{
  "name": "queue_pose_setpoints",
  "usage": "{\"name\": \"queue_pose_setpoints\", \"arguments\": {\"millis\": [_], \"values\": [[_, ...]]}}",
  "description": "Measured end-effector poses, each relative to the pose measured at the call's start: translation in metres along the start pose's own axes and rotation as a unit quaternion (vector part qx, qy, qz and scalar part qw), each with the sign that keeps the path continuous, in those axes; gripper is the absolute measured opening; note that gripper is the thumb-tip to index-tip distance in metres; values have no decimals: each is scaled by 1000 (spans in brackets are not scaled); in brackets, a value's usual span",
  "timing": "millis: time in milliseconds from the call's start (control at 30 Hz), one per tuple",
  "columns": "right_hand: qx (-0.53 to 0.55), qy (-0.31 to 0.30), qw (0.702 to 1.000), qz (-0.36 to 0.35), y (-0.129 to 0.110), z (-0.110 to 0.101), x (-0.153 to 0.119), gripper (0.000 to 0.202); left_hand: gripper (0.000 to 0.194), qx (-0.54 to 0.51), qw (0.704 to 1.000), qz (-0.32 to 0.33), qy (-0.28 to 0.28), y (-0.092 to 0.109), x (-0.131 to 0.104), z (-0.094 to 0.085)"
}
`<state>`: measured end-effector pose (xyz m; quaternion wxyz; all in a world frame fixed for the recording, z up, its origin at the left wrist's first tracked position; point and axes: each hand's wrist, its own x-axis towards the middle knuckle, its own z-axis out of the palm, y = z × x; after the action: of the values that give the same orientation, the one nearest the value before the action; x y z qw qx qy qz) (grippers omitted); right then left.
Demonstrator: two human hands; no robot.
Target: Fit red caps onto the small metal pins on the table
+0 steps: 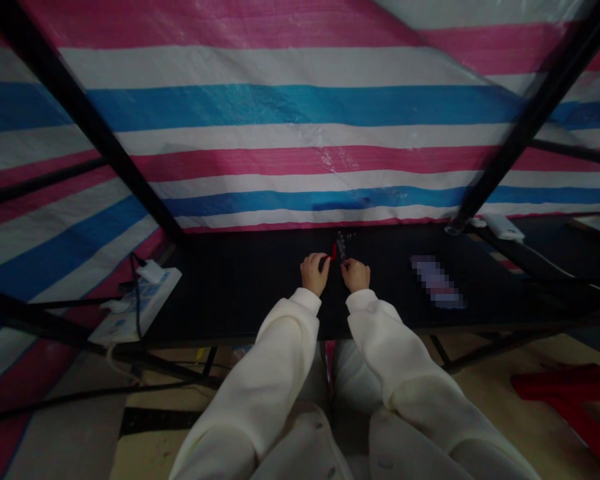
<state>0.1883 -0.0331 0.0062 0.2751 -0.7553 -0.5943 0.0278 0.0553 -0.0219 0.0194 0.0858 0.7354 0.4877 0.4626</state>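
A small red, narrow, bent piece is at the fingertips of my left hand, which is closed in a pinch on its lower end. Just to the right, my right hand is closed with thumb and finger together. What it pinches, if anything, is too small to make out. Beyond its fingertips, several tiny clear or greyish bits lie in a short line on the black table. A few more are scattered at the far side.
A phone-like item, blurred out, lies on the right. A white power strip with plugs and cables sits at the left end. Black metal posts slant up before striped plastic sheeting. A white device rests far right.
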Motion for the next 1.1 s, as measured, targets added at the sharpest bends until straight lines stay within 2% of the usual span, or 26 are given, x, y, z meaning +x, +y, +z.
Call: {"name": "queue_pose_setpoints", "arguments": {"millis": [100,267,633,767,967,1100], "values": [[-12,0,999,-40,-3,1,-2,18,20,-35,999,-6,38,0,-1,-3],[-23,-2,994,-103,-8,2,-4,18,20,-50,998,0,49,-1,-2,-2],[-26,-3,991,-132,-12,-1,-5,19,18,-97,993,-4,71,-1,-2,-3],[-22,2,988,-155,-14,-2,-7,18,17,-102,993,-13,65,-2,-3,-2],[1,24,987,-161,-13,3,-7,19,13,-106,994,9,14,-5,-3,3],[28,33,984,-172,-12,4,-7,20,13,-108,994,3,8,-12,-3,8]]}}
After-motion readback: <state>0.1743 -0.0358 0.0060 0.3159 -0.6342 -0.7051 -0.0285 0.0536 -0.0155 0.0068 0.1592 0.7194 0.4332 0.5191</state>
